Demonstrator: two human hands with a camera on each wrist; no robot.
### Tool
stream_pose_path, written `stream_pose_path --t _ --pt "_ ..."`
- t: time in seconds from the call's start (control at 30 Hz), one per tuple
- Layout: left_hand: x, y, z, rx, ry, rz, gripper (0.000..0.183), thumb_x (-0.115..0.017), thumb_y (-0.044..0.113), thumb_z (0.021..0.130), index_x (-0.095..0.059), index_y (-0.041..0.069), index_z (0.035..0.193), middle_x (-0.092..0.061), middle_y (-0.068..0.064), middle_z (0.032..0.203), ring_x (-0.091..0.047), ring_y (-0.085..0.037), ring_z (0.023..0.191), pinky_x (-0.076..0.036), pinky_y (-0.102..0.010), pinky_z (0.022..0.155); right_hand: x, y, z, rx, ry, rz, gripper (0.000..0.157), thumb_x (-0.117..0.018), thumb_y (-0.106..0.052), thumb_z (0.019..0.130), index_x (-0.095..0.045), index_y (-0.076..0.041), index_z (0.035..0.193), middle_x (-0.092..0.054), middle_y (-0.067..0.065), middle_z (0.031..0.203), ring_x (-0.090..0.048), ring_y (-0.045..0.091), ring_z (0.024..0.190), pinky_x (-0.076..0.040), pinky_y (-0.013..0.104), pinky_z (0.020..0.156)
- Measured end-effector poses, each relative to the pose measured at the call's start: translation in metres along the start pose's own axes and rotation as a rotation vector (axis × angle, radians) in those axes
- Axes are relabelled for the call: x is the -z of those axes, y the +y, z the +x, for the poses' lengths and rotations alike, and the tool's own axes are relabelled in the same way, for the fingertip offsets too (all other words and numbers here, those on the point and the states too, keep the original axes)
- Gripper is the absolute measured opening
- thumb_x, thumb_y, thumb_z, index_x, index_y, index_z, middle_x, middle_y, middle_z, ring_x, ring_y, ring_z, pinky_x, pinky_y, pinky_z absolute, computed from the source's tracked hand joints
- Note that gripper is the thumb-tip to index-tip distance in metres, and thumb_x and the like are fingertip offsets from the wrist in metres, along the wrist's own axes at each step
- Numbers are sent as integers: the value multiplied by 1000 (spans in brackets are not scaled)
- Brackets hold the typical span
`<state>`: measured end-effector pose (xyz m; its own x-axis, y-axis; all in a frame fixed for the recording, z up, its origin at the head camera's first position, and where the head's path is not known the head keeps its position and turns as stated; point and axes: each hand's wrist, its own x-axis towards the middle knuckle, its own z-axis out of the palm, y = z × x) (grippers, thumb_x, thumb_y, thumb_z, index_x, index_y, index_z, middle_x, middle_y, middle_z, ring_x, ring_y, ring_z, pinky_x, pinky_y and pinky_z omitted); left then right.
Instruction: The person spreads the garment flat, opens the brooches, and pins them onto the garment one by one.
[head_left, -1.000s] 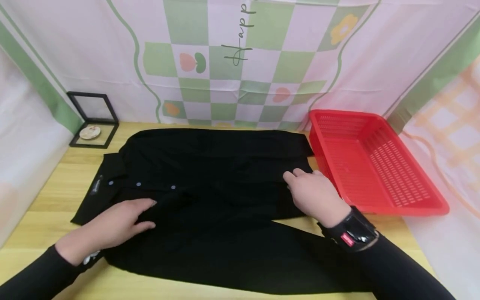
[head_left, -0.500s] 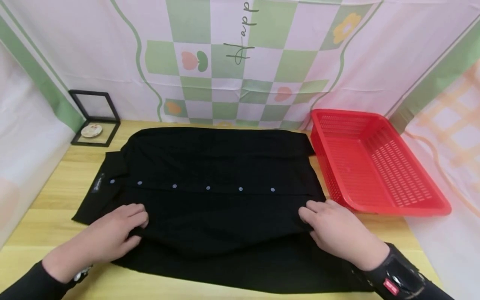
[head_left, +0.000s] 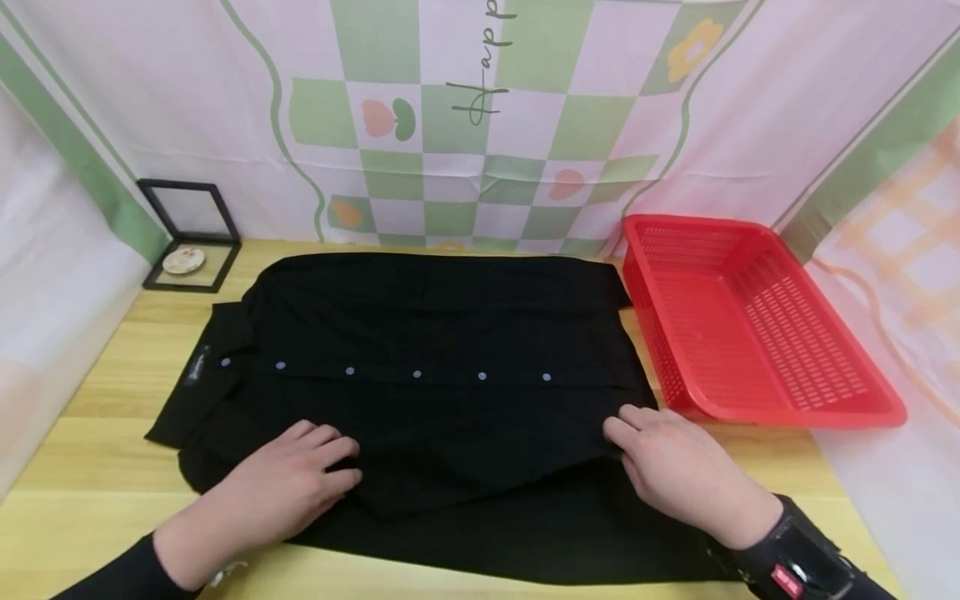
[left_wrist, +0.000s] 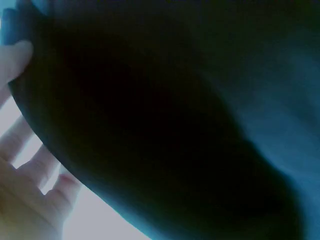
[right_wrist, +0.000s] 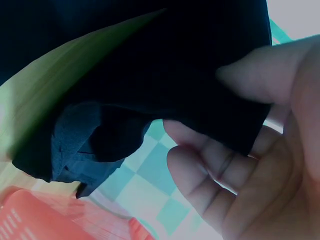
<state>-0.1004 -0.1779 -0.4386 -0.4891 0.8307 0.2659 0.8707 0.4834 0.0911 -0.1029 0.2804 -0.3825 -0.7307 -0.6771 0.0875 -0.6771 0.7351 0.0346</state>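
Observation:
A black button-up shirt (head_left: 450, 325) lies on the table with its collar to the left and a row of pale buttons along the middle. At its near front edge my left hand (head_left: 288, 479) grips the cloth; in the left wrist view the thumb (left_wrist: 17, 60) lies over the fabric and the other fingers are behind it. My right hand (head_left: 675, 467) pinches the shirt's lower corner by the hem. Seen from the right wrist, that hand's thumb (right_wrist: 265, 75) presses the dark cloth (right_wrist: 200, 100) against the fingers, and the hem hangs lifted there. Several buttons show between the hands.
A red plastic basket (head_left: 660, 367) stands at the right, close beside the shirt's hem. On the far left corner of the wooden table (head_left: 97, 400) is a black frame (head_left: 198, 287) with a small round disc (head_left: 183, 261). A checked curtain (head_left: 450, 125) hangs behind.
The near front panel has been drawn out flat, uncovering more buttons. My right hand moved nearer and right with the hem; my left hand took hold of the cloth, then shifted right.

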Motion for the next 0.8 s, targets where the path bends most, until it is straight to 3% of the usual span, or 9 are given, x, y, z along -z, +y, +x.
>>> stream_pose_path --t 0.07,0.2,0.33,0.43,0.53,0.6,0.67,0.73,0.8 --pt "-2 3 5 -16 -12 -1 5 -73 18 88 -72 22 91 -59 6 102 -52 -15 88 -43 -35 71 -1 0 0 -24 -1 -6 22 -74 -6 78 -55 -17 83 -38 -9 72 -39 9 60 -33 26 54" --pt "-1 5 8 10 3 -64 9 -73 15 88 -66 21 87 -60 11 97 -52 -10 82 -43 -31 68 -1 0 -2 -34 10 -12 28 -79 -5 73 -55 -17 81 -37 -9 71 -39 9 59 -32 26 54" --pt "7 2 2 94 63 -197 18 -71 11 85 -63 22 97 -59 16 95 -55 -3 84 -49 -30 70 2 2 -8 -10 28 3 33 -82 -6 69 -54 -18 81 -35 -10 72 -38 8 60 -33 25 54" --pt "11 0 -4 93 74 -282 21 -70 10 86 -62 24 99 -57 19 94 -54 0 84 -50 -28 71 3 2 -13 31 -21 51 34 -82 -8 68 -54 -21 81 -35 -12 74 -38 6 62 -35 24 55" --pt "11 -1 -9 39 1 -314 13 -70 15 91 -64 26 97 -56 21 95 -52 1 84 -49 -27 71 1 2 -18 57 -194 164 30 -83 -13 73 -57 -25 84 -38 -15 76 -40 2 64 -40 25 56" --pt "10 0 -13 14 -82 -320 8 -69 19 94 -67 26 98 -57 20 98 -53 1 86 -49 -28 72 -1 1 -20 39 -337 250 24 -82 -20 79 -60 -27 88 -42 -17 79 -42 1 64 -44 27 57" --pt "8 0 -17 14 -162 -303 10 -71 23 93 -69 26 103 -59 17 105 -55 -2 92 -50 -31 75 -5 1 -21 10 -426 311 19 -79 -26 84 -62 -29 90 -45 -17 79 -44 0 65 -45 28 58" --pt "8 -1 -21 35 -211 -267 20 -74 22 89 -70 25 108 -59 12 112 -56 -7 98 -51 -35 79 -8 0 -21 6 -395 320 18 -78 -28 85 -61 -28 90 -45 -17 78 -44 -1 65 -45 28 58" --pt "9 -3 -26 74 -234 -214 28 -77 20 85 -70 25 111 -58 8 116 -56 -11 101 -51 -39 81 -12 0 -21 9 -271 270 20 -80 -26 84 -60 -26 88 -44 -16 78 -45 1 66 -44 27 57"
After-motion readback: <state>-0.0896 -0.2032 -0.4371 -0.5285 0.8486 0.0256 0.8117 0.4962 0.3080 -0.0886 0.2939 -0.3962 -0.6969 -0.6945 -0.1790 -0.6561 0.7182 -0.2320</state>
